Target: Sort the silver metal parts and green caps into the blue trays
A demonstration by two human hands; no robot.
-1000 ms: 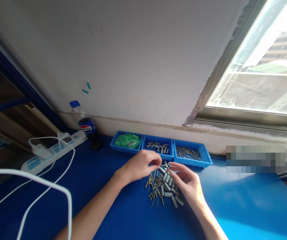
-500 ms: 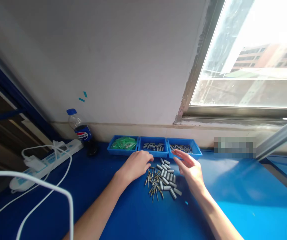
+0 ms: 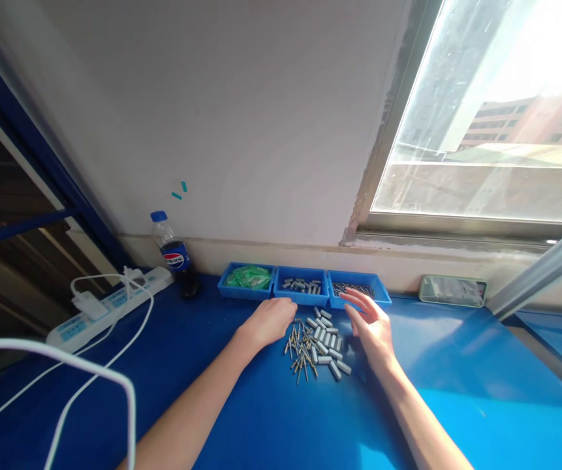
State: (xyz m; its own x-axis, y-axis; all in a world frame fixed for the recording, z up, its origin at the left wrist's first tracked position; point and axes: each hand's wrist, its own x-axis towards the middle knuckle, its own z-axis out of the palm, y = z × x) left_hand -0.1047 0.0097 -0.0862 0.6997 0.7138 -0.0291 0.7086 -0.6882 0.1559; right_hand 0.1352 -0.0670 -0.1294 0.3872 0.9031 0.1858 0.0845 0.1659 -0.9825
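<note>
My left hand (image 3: 274,320) is closed at the upper left edge of a pile of thin metal pins (image 3: 303,349); whatever its fingers hold is too small to make out. Beside the pins lie several short silver cylinders (image 3: 327,339). To their right my right hand (image 3: 369,320) hovers with its fingers apart and nothing in them, near the front of the right blue bin (image 3: 382,295), which contains dark metal pins. Silver cylinders sit in the middle blue bin (image 3: 301,297). Green packets (image 3: 249,277) fill much of the left blue bin (image 3: 241,294).
A cola bottle (image 3: 175,258) stands left of the bins. At the left, a power strip (image 3: 109,310) has white cables (image 3: 119,372) looping forward. A phone-like object (image 3: 452,290) leans by the wall at the right. Behind are a wall and a window.
The view has shifted slightly, moving the bottle and power strip rightward in the picture. My left hand's fingers have drawn closer together. My right hand remains spread near the right bin.
</note>
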